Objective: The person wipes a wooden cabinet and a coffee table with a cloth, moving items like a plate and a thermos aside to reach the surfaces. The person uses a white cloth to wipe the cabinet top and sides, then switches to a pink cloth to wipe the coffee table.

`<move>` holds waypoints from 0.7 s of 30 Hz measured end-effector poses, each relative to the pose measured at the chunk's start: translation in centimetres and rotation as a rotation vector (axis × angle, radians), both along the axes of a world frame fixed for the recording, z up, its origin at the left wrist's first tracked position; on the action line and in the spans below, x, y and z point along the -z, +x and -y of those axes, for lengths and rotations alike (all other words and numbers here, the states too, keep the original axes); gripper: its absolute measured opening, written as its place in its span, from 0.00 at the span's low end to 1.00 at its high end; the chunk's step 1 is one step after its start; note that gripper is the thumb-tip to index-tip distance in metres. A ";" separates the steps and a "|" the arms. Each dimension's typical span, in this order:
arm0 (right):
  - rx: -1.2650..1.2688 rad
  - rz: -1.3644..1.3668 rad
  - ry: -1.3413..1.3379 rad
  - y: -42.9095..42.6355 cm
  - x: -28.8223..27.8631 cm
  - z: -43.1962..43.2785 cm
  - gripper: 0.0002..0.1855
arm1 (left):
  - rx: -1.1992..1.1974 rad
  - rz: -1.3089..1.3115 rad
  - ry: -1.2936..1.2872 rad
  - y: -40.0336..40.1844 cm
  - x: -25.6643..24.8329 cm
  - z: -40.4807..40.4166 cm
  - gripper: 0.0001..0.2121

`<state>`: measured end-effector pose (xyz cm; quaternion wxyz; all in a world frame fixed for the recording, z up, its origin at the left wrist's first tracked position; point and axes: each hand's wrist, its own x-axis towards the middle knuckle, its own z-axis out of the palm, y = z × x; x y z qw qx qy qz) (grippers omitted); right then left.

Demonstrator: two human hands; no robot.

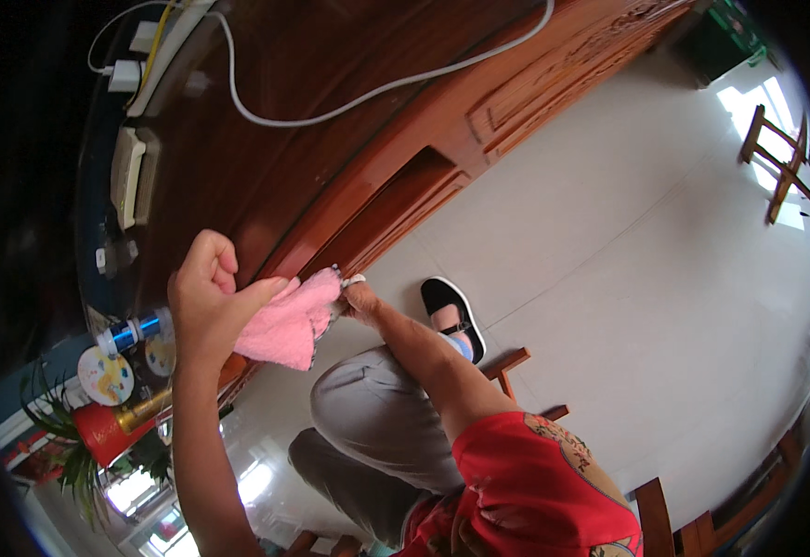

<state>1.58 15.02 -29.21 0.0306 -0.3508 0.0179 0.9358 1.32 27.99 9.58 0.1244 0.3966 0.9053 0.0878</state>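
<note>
A pink cloth with a dark-edged border hangs between my two hands, in front of a reddish-brown wooden cabinet. My right hand grips the cloth's right edge; its fingertips are partly hidden behind the fabric. Something small and white shows at those fingers, too small to name. My left hand is raised over the cabinet top's near end, fingers curled and thumb held apart. The cloth passes behind that thumb, and nothing shows between thumb and fingers. Beside the cloth, a dark opening runs along the cabinet front.
A white cable crosses the cabinet top towards white plugs. A pale box-shaped device, a blue-and-white bottle and a red plant pot line the left side. Wooden stool legs stand near my shoe.
</note>
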 end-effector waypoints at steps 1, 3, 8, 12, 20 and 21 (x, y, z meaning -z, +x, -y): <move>0.026 0.077 -0.033 0.4 -2.3 -1.2 0.11 | -0.016 -0.023 -0.015 0.2 -0.9 0.2 0.21; 0.124 0.276 0.147 3.4 0.0 -7.0 0.11 | 0.044 0.019 0.027 0.2 0.2 -1.2 0.21; 0.441 0.433 0.369 10.6 -1.1 -19.9 0.13 | 0.086 0.061 0.045 0.0 0.3 -1.6 0.20; 0.662 0.383 0.440 13.3 -3.7 -25.4 0.14 | 0.105 0.065 0.043 -0.5 0.6 -1.4 0.20; 0.755 0.512 1.011 12.1 -10.7 -24.9 0.22 | 0.109 0.021 0.069 -0.3 0.6 -1.3 0.21; 0.730 0.569 1.172 12.3 -12.8 -24.7 0.23 | 0.112 0.029 0.082 -0.4 0.5 -1.1 0.21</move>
